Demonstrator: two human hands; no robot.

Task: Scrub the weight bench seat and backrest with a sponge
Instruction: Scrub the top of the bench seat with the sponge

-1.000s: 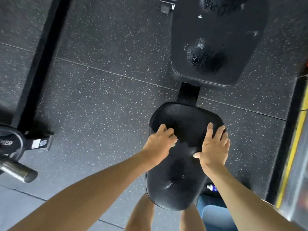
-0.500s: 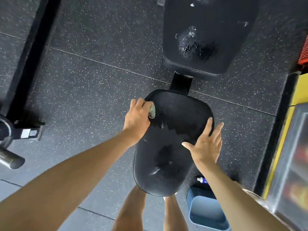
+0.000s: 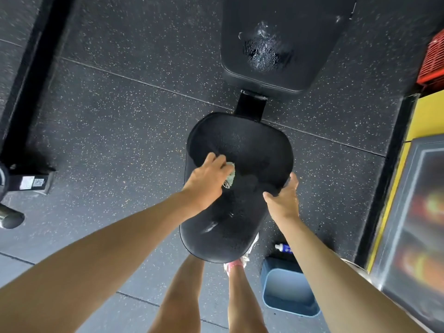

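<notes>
The black padded bench seat [image 3: 254, 150] lies below me, wet and streaked. My left hand [image 3: 206, 181] grips a pale green sponge [image 3: 230, 175] and presses it on the seat's left part. At the seat's right edge my right hand [image 3: 284, 199] holds the pad, thumb lying on the top surface and fingers over the rim. Beyond a black frame bar [image 3: 251, 105], the backrest [image 3: 300, 44] carries a patch of foam [image 3: 263, 52].
A blue bucket [image 3: 287, 292] stands on the speckled rubber floor beside my right leg, with a small spray bottle [image 3: 283, 248] behind it. A barbell end and black rack post [image 3: 21, 121] are at left. Yellow-edged panel [image 3: 413, 200] and red crate [image 3: 432, 61] at right.
My left hand has swept the sponge from the seat's left rim inward toward the middle. My right hand slid from the top of the pad out to its right edge.
</notes>
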